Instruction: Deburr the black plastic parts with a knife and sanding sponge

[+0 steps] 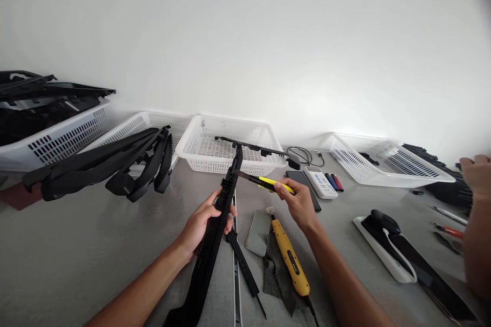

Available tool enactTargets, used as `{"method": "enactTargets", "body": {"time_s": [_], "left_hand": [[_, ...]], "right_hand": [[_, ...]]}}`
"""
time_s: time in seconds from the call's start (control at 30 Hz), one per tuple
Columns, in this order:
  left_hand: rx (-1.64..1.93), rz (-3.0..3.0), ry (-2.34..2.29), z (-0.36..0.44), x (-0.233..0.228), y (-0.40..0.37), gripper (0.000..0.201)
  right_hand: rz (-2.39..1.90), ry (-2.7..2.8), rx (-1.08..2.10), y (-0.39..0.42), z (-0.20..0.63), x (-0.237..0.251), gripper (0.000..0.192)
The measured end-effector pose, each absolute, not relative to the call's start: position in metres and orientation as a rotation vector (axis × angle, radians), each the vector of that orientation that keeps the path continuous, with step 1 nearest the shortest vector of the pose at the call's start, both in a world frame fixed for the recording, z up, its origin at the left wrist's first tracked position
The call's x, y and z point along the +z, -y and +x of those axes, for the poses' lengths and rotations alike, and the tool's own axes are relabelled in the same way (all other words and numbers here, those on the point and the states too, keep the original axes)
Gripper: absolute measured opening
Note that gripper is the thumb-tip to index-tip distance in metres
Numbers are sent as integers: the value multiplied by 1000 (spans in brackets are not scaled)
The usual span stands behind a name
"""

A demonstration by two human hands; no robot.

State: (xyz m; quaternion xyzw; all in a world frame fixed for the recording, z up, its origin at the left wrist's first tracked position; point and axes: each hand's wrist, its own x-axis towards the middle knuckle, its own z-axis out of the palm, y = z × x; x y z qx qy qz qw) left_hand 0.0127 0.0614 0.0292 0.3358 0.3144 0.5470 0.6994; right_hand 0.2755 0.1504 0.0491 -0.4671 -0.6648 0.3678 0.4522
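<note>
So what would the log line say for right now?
left hand: grips black strip | right hand: holds yellow knife, blade on strip | basket behind

readable text: none at this resolution
white device (320, 182): blue print on its face, blurred, can't make out characters
yellow electric screwdriver (290, 259): dark marking on the body, too small to read
yellow utility knife (268, 182): no legible brand
white baskets (226, 144): plain, no labels showing
phone (303, 184): screen dark, nothing on it
</note>
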Motion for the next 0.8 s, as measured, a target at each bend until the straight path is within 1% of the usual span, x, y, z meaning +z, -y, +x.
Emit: {"method": "enactTargets", "body": {"time_s": [0.07, 0.13, 0.27, 0.37, 0.43, 0.57, 0.7, 0.8], "left_hand": [[1213, 753, -681, 11, 28, -62, 57], [1207, 768, -669, 10, 27, -63, 51], [1232, 776, -704, 11, 30, -62, 34], [1240, 788, -740, 12, 32, -62, 28], [1232, 801, -755, 13, 32, -62, 31], [1217, 822, -791, 13, 31, -61, 39], [1191, 833, -847, 13, 30, -59, 47], [1153, 838, -880, 14, 32, -58, 49]], "right_hand": [[-1146, 1682, 963, -150, 275, 50, 46], [-1146, 1725, 1021, -150, 274, 50, 45], [-1155, 1657, 957, -148, 272, 50, 45], [-1136, 1674, 970, -147, 273, 50, 45], [-1132, 1727, 1003, -147, 272, 49, 46], [-1141, 1703, 970, -147, 271, 48, 47], [-1120, 1756, 1042, -148, 270, 47, 47], [-1149, 1681, 948, -149, 272, 47, 48]]}}
